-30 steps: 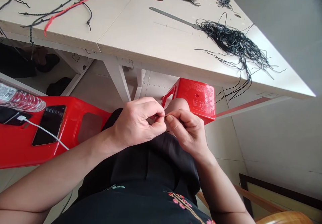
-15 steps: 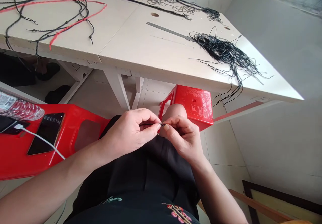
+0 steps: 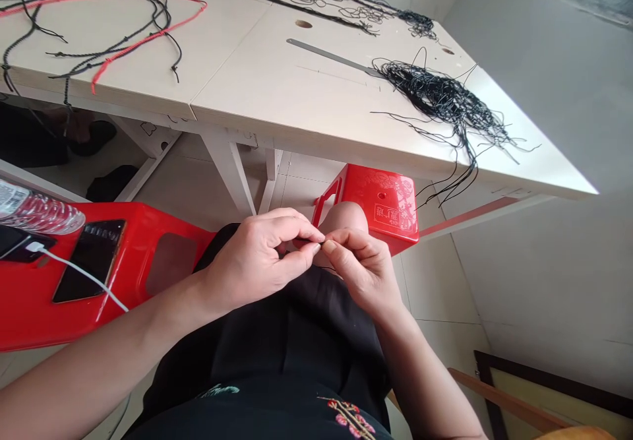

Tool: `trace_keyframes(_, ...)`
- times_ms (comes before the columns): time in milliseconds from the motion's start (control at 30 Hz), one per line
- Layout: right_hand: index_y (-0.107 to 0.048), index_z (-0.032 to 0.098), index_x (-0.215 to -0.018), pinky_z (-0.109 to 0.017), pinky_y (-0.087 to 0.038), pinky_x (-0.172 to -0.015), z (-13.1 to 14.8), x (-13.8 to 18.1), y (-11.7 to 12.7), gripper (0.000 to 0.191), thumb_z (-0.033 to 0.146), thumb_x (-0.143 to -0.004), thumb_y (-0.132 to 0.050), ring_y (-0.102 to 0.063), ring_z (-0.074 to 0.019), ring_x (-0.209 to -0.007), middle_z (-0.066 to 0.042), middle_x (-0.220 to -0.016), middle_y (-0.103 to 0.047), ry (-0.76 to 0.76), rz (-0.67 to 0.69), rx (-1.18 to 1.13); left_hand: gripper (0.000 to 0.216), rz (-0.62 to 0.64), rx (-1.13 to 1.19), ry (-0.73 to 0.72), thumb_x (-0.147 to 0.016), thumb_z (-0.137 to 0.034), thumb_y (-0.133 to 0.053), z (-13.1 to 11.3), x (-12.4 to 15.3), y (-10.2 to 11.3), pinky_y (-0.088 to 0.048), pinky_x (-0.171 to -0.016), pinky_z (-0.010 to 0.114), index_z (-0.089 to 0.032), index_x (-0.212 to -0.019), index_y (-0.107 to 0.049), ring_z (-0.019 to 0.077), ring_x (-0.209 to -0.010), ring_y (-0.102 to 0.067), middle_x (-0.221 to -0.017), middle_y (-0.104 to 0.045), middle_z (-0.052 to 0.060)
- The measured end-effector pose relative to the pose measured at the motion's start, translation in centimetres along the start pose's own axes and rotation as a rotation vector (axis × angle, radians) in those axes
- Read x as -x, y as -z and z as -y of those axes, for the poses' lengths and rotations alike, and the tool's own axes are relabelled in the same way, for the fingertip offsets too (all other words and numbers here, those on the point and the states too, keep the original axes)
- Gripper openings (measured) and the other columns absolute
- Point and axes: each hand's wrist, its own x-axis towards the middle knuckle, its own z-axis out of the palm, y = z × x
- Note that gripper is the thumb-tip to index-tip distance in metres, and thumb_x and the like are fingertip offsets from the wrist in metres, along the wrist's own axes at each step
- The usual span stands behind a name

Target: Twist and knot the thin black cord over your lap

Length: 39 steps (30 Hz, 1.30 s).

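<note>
My left hand (image 3: 262,258) and my right hand (image 3: 361,272) meet above my lap, fingertips almost touching. Between them, a short piece of thin black cord (image 3: 322,245) is pinched by both thumbs and forefingers, and most of it is hidden by my fingers. Black embroidered clothing (image 3: 277,341) lies under my forearms. Far beyond my hands, a tangled bunch of thin black cords (image 3: 440,100) lies on a cream table (image 3: 257,90), with part of it hanging over the edge.
Braided red and black cords (image 3: 133,34) and a steel ruler (image 3: 331,57) lie on the table. A red stool (image 3: 380,209) stands beyond my knee. To the left, another red stool (image 3: 158,229) holds a phone (image 3: 89,262), a white charging cable (image 3: 74,272) and a water bottle (image 3: 34,212).
My fingertips have closed in around the black cord, and my hands now sit nearer together. The view has tilted slightly since the oldest frame, shifting the table and stools in the picture.
</note>
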Motion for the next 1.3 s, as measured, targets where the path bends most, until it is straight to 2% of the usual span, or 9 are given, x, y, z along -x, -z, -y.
trace_keyframes(167,-0.059,0.017,-0.071,-0.018,-0.037,-0.047,-0.1,0.1,-0.5,0.016,0.026,-0.083,-0.055,-0.043,-0.0067,-0.051,0.004,-0.057,-0.053,0.038,-0.063,0.042,0.011,-0.03,0.013,0.064,-0.074,-0.012,-0.054,0.4,0.0,-0.4,-0.048,-0.055,0.017,-0.017,-0.078,-0.063,0.0081,-0.062,-0.058,-0.074,-0.062,-0.002)
trace_keyframes(267,-0.059,0.018,-0.071,-0.018,-0.036,-0.045,-0.3,0.1,-0.6,0.015,0.026,-0.083,-0.055,-0.043,-0.0066,-0.05,0.004,-0.056,-0.052,0.058,-0.112,0.052,0.013,-0.099,0.048,0.016,-0.075,-0.012,-0.054,0.9,0.4,-0.6,-0.051,-0.06,0.019,-0.018,-0.085,-0.06,0.0086,-0.067,-0.059,-0.084,-0.061,0.001)
trace_keyframes(333,-0.059,0.018,-0.073,-0.018,-0.037,-0.045,-0.3,0.1,-0.6,0.014,0.025,-0.083,-0.055,-0.044,-0.0067,-0.051,0.004,-0.057,-0.053,0.085,-0.121,0.069,0.01,-0.128,0.023,-0.037,-0.073,-0.013,-0.057,1.1,0.6,-0.7,-0.051,-0.059,0.019,-0.017,-0.082,-0.059,0.0085,-0.067,-0.058,-0.088,-0.058,0.002)
trace_keyframes(533,-0.06,0.018,-0.078,-0.018,-0.044,-0.049,-0.4,0.1,-0.9,0.007,0.019,-0.083,-0.055,-0.053,-0.0069,-0.054,0.002,-0.066,-0.062,0.23,-0.147,0.192,0.004,-0.096,-0.094,-0.052,-0.075,-0.015,-0.057,1.0,0.5,-0.7,-0.05,-0.056,0.019,-0.016,-0.076,-0.061,0.0079,-0.065,-0.057,-0.088,-0.057,0.003)
trace_keyframes(667,-0.061,0.018,-0.084,-0.019,-0.045,-0.052,-0.4,0.2,-0.9,0.006,0.017,-0.083,-0.055,-0.056,-0.0073,-0.055,0.001,-0.072,-0.066,0.321,-0.139,0.354,0.007,-0.075,-0.123,-0.047,-0.077,-0.014,-0.054,1.2,0.3,-0.6,-0.05,-0.057,0.018,-0.015,-0.075,-0.061,0.0083,-0.067,-0.057,-0.087,-0.058,0.003)
trace_keyframes(933,-0.06,0.02,-0.087,-0.022,-0.045,-0.057,-0.6,0.2,-0.7,0.009,0.017,-0.086,-0.051,-0.057,-0.0099,-0.062,-0.001,-0.074,-0.066,0.444,-0.089,0.538,0.01,-0.133,-0.282,-0.126,-0.076,-0.014,-0.053,1.5,0.6,-0.8,-0.05,-0.063,0.023,-0.018,-0.072,-0.061,0.0119,-0.074,-0.058,-0.086,-0.06,0.003)
trace_keyframes(1100,-0.059,0.02,-0.085,-0.024,-0.044,-0.058,-0.6,0.4,-0.6,0.009,0.019,-0.087,-0.05,-0.055,-0.0105,-0.062,0.0,-0.07,-0.062,0.438,-0.05,0.547,0.013,-0.109,-0.27,-0.047,-0.073,-0.017,-0.054,0.9,0.5,-0.8,-0.049,-0.061,0.025,-0.019,-0.062,-0.06,0.0133,-0.074,-0.058,-0.088,-0.06,0.003)
trace_keyframes(1300,-0.058,0.02,-0.081,-0.021,-0.044,-0.055,-0.6,0.4,-0.6,0.01,0.02,-0.087,-0.05,-0.054,-0.0085,-0.058,0.002,-0.069,-0.062,0.261,-0.001,0.304,0.011,-0.109,-0.035,0.092,-0.071,-0.016,-0.055,0.6,0.7,-0.8,-0.042,-0.043,0.019,-0.017,-0.061,-0.058,0.0034,-0.049,-0.048,-0.091,-0.057,0.001)
